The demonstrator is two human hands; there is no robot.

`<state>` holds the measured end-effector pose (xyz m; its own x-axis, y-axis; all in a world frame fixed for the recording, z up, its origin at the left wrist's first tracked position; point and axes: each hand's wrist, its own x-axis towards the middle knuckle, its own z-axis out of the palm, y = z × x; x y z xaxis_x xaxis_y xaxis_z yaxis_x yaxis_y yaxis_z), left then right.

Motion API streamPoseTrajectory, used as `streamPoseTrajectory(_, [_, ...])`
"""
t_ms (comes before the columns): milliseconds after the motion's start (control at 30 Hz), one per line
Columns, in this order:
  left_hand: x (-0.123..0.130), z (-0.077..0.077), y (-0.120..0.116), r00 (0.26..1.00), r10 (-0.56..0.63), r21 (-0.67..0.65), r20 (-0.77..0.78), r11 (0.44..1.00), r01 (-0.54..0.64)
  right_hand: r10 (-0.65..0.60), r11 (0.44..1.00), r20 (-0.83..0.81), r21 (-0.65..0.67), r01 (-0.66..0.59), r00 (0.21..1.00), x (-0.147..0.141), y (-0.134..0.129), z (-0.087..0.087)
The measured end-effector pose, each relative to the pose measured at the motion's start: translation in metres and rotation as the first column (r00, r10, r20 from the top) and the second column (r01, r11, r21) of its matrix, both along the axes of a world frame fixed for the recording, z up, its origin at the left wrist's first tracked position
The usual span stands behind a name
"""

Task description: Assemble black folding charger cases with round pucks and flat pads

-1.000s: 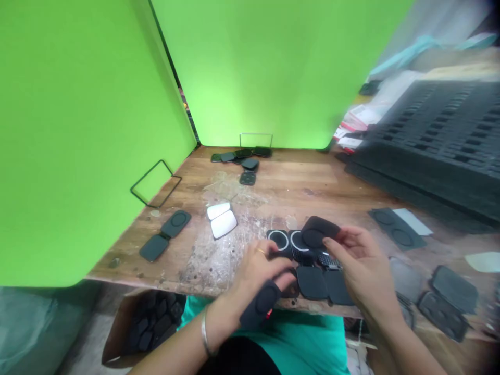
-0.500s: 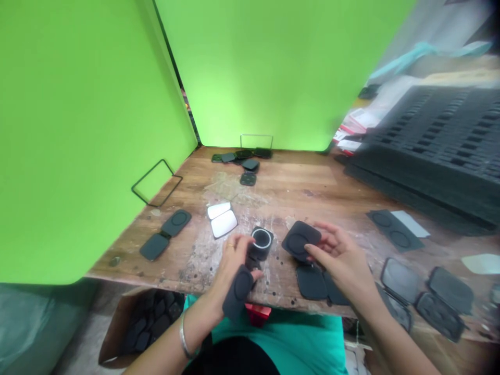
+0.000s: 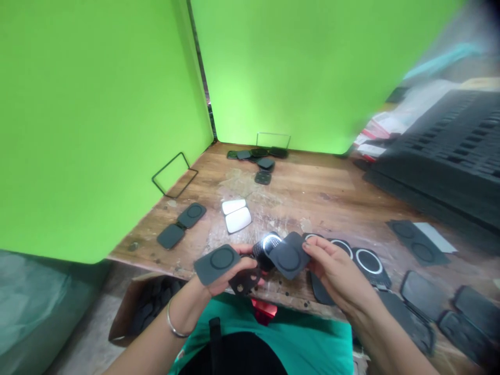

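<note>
My left hand point(image 3: 230, 273) is closed around a black folding charger body point(image 3: 245, 281) whose lower flap has round holes. Lying across its fingers is a dark grey cover sheet point(image 3: 217, 263) marked with a ring. The charger's other half point(image 3: 269, 244), with a white ring on its face, tilts up past the fingertips. My right hand point(image 3: 326, 260) pinches a dark square cover point(image 3: 289, 255) by its right edge. That cover overlaps the white ring's right side; whether they touch, I cannot tell. Behind the right hand lie more ringed black pads point(image 3: 367, 260).
White backing sheets point(image 3: 237, 214) lie mid-table, with an unfolded dark pad point(image 3: 182, 225) to their left. Several black pads point(image 3: 265, 164) sit at the back. Opened cases point(image 3: 424, 297) and a ringed sheet point(image 3: 417, 242) are at right. Green panels point(image 3: 312, 67) wall the back and left.
My right hand has brought its cover left to the white-ringed half. The left hand has turned, so its cover sheet now lies faceup and the holed flap shows. The view has shifted slightly.
</note>
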<state>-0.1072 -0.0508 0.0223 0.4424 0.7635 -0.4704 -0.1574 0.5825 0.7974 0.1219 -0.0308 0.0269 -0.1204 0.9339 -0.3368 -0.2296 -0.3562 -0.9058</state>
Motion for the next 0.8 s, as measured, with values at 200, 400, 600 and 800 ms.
streamPoseTrajectory(200, [0.003,-0.003,-0.007,0.994,0.026,-0.073,0.103,0.997,-0.018,-0.066,0.998,-0.007,-0.025,0.065,0.998,-0.015,-0.006,-0.019])
streamPoseTrajectory(400, [0.006,-0.008,-0.008,0.987,0.078,-0.087,0.138,0.994,-0.067,-0.133,0.991,-0.067,-0.025,0.131,0.989,-0.02,-0.01,-0.022])
streamPoseTrajectory(600, [0.012,-0.015,-0.004,0.871,0.445,-0.174,0.209,0.893,-0.415,-0.378,0.926,-0.208,-0.09,0.367,0.902,-0.021,-0.004,-0.025])
streamPoseTrajectory(800, [0.017,-0.013,-0.011,0.873,0.418,-0.119,0.251,0.908,-0.401,-0.246,0.968,-0.09,-0.067,0.241,0.965,-0.038,-0.017,-0.03])
